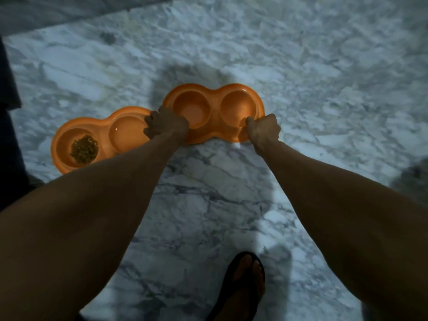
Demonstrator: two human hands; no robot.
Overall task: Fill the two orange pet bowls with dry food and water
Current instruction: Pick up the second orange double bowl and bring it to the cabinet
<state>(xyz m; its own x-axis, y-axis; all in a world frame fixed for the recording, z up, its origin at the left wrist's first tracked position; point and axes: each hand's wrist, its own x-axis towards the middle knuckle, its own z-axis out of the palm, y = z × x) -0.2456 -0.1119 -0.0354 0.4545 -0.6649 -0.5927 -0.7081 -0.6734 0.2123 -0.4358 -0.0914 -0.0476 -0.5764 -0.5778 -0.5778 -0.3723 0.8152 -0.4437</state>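
Two orange double pet bowls lie side by side on a marble floor. The left bowl has dry food in its left cup and what looks like clear water in its right cup. In the right bowl both cups look empty of food; whether they hold water I cannot tell. My left hand grips the right bowl's near left rim. Its near right rim is gripped by my right hand.
The grey-white marble floor spreads all around the bowls. A foot in a dark sandal stands at the bottom centre. Dark fabric or furniture runs along the left edge. A dark shape sits at the right edge.
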